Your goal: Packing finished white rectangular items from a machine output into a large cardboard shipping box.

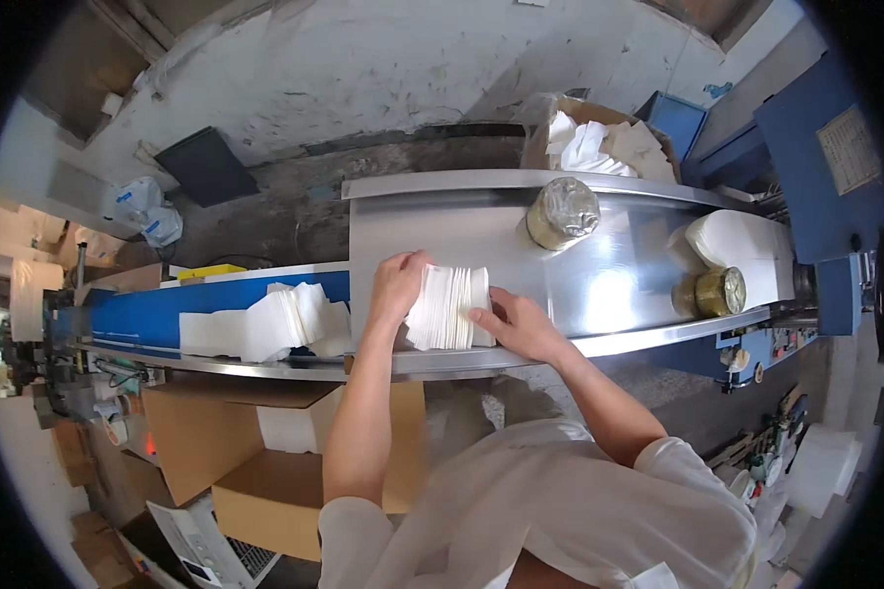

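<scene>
Far left — a loose pile of white folded paper tissues (283,324) lies on the blue conveyor section (142,316), well apart from the hands. Below it, near the floor, open brown cardboard boxes (265,461) sit side by side.

Centre — a polished sheet-metal work table (580,280) runs left to right. On its near part sits a compact stack of white folded paper tissues (449,307), standing on edge, the folds showing as fine lines. The left hand (398,285) presses flat against the stack's left end, fingers curled over its top, thumb side toward the far edge. The right hand (514,324) presses the stack's right end, index finger stretched along the near corner, palm partly open. Both hands squeeze the stack between them; neither is fully closed. Both forearms come up from the near edge, white short sleeves showing.

Right of the hands — a round roll wrapped in clear plastic film (563,211) stands on the table's far side. Beyond it, a brown cardboard box holding crumpled white paper (599,142). Further right, a rounded white tissue bundle (737,240) lies on the table, and just near it a gold-coloured round tin (719,291). Far right — a blue machine housing (815,147).
</scene>
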Demonstrator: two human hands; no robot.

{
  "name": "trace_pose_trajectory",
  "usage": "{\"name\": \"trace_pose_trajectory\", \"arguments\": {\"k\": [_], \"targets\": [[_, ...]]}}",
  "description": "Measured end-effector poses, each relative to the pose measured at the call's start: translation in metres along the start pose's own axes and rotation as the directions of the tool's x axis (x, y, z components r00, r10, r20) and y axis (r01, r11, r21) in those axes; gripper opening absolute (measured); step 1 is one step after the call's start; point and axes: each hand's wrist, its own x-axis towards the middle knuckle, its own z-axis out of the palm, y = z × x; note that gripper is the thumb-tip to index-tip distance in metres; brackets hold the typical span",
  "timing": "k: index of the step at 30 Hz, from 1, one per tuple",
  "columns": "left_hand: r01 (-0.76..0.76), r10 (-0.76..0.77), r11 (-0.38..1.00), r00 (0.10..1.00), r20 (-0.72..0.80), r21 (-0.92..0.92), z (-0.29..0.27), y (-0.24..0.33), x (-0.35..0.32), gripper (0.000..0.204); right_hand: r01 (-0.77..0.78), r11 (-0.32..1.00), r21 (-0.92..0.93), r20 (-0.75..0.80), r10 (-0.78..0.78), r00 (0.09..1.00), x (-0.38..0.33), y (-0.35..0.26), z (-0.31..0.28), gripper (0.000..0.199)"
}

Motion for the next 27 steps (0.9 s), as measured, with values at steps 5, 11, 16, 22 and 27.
{"name": "trace_pose_trajectory", "arguments": {"k": [5,11,16,22,27], "targets": [[0.012,-0.001,0.997,0.991,0.135,-0.082,0.019,0.035,-0.013,0.028,0.082,0.997,0.015,0.006,-0.082,0.997,-0.002,0.024,-0.013,0.061],[-0.068,0.066,0.997,0.996,0.061,0.031,0.016,0.004,0.006,0.029,0.043,0.999,-0.006,0.032,-0.043,0.999,-0.006,0.044,-0.015,0.067],[0.055,-0.057,0.998,0.991,0.118,0.024,0.018,0.028,-0.016,0.031,0.083,0.995,-0.056,-0.017,-0.084,0.996,-0.013,0.054,-0.019,0.068],[-0.102,0.095,0.994,0.984,0.149,0.037,0.006,0.007,-0.015,0.025,0.137,0.988,-0.065,0.008,-0.137,0.991,-0.011,0.048,-0.016,0.066],[-0.29,0.281,0.932,0.957,0.072,0.217,0.027,0.039,-0.034,0.024,0.073,0.997,0.008,0.039,-0.074,0.997,-0.011,0.042,-0.018,0.062]]}}
